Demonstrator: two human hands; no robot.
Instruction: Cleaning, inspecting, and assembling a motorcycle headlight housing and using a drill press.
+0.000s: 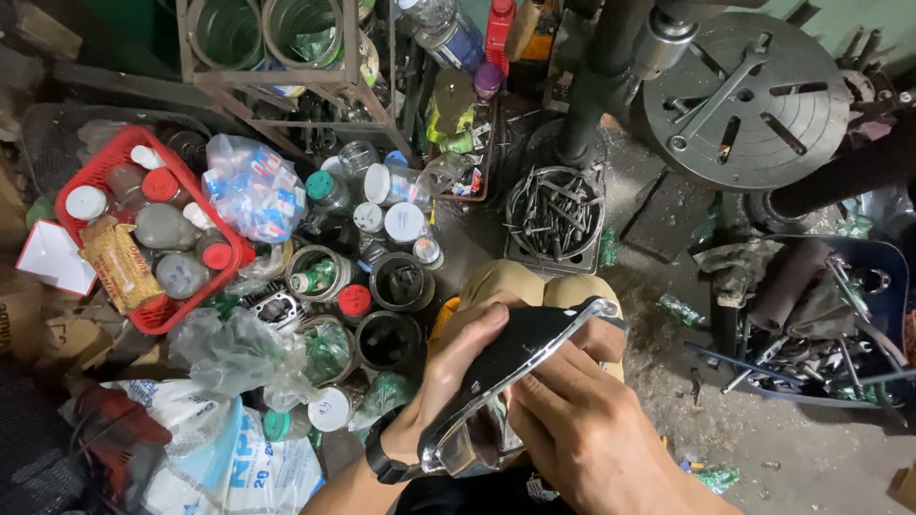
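Two hands meet at lower centre of the frame on a shiny chrome cover (496, 401). My left hand (448, 381) wraps its dark outer edge, fingers clamped, tilting the polished face up; I judge that steadies it for the right hand (582, 420), whose fingers press flat on the rim, closed against it. At left, a red basket (95, 167) keeps capped jars together. A clear bag (250, 186) of small blue-and-white packets lies beside it, and a white sack (239, 467) with blue print sits lower left.
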